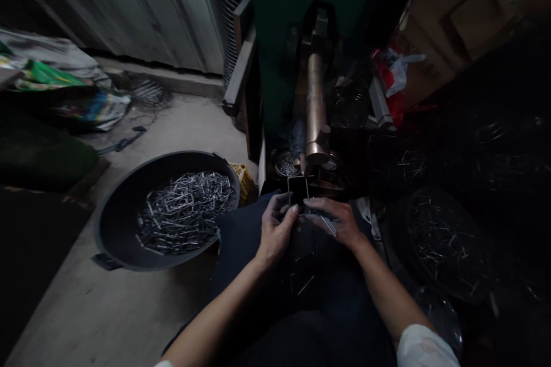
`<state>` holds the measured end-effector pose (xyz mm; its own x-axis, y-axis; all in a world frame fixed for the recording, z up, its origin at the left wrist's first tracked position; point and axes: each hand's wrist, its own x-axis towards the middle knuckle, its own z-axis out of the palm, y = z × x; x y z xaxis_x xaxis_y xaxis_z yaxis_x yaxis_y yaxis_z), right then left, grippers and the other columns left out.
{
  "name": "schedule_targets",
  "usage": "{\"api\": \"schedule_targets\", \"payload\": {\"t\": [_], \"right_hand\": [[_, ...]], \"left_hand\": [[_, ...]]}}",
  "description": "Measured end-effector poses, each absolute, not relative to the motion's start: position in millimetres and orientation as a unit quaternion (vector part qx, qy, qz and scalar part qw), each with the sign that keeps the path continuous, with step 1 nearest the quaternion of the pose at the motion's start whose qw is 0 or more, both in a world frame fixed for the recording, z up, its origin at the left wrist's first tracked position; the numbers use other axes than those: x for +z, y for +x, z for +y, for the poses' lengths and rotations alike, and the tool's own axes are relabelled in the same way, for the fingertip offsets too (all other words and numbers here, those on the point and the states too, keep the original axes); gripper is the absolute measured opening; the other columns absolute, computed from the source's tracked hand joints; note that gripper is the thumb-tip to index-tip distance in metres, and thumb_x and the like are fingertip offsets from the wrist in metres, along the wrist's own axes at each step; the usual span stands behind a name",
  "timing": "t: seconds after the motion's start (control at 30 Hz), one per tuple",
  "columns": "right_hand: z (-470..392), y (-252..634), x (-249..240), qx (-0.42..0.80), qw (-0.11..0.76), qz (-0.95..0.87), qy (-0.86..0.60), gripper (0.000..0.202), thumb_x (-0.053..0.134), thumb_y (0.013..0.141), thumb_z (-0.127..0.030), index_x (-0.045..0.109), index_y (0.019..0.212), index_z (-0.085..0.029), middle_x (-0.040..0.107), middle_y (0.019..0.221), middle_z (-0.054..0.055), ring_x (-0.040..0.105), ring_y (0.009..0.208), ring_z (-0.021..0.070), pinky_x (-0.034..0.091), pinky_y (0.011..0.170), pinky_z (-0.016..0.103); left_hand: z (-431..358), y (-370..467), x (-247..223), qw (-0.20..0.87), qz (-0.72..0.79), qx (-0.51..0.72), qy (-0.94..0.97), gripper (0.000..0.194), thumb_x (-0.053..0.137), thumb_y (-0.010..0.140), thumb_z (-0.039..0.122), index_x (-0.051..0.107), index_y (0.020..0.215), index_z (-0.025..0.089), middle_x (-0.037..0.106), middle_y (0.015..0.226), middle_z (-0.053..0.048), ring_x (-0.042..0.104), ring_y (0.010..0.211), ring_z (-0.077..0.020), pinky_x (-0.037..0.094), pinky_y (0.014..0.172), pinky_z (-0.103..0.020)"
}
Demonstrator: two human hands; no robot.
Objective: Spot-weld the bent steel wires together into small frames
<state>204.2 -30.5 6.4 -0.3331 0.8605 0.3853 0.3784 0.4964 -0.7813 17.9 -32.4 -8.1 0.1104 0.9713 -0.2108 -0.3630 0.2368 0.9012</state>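
My left hand (279,222) is closed on the left side of a thin bent wire frame (289,184), just in front of the machine. My right hand (338,219) pinches the frame's right side, and several straight wire pieces (329,225) stick out under its palm. The frame's upper end is at the tip of the copper-coloured machine arm (316,106); whether they touch is hard to tell. Below the hands, a few loose wire pieces (305,285) lie on the dark cloth over my lap.
A wide black basin (124,229) full of bent wire pieces stands at the left, beside a yellow basket (244,180). At the right, a dark container (447,241) holds more wires. A small dish (286,164) of metal bits sits by the machine. Cardboard boxes (477,17) stand behind.
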Motion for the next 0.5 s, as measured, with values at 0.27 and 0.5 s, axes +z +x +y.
{"api": "schedule_targets", "payload": {"t": [0.27,0.5], "right_hand": [[-25,204,11,0.338,0.395,-0.746,-0.416,0.033,0.072,0.091,-0.030,0.071,0.124,-0.029,0.075,0.118,0.004,0.072,0.109,0.0217,0.057,0.098,0.036],[-5,215,10,0.310,0.469,-0.668,-0.488,0.032,0.077,0.086,-0.036,0.074,0.115,-0.025,0.076,0.112,0.006,0.072,0.104,0.0222,0.055,0.097,0.036]], "left_hand": [[-26,12,-9,0.627,0.443,0.500,0.401,0.041,0.077,0.080,0.042,0.063,0.111,0.019,0.070,0.084,-0.002,0.066,0.070,-0.0133,0.053,0.066,-0.023],[19,21,-3,0.604,0.433,0.536,0.400,0.042,0.077,0.078,0.043,0.061,0.108,0.018,0.067,0.070,0.002,0.060,0.055,-0.0111,0.047,0.052,-0.021]]}}
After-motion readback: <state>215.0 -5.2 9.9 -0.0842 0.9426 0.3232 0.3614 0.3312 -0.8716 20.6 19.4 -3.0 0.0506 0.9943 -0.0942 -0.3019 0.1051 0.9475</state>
